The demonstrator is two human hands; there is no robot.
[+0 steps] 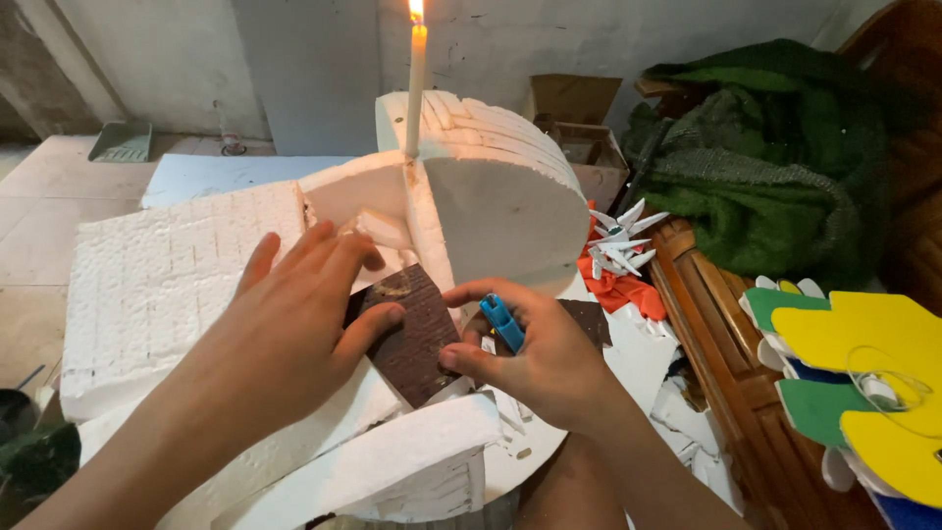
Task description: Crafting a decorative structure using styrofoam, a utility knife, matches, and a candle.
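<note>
A: While pinning brown sheet [407, 334] flat on foam block [167, 285] with open left hand [294, 334], probably risks a nick: right hand [535, 358] clenched on blue cutter [502, 322], just beside left thumb.
B: Agreed. Also looks risky with lit candle [417, 88] stuck upright in foam behind; could tip, scorch.

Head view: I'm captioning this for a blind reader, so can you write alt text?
A left hand presses a dark brown sheet against white foam blocks while the right hand pinches a small blue tool beside it. A lit candle stands in the rounded foam piece behind.
</note>
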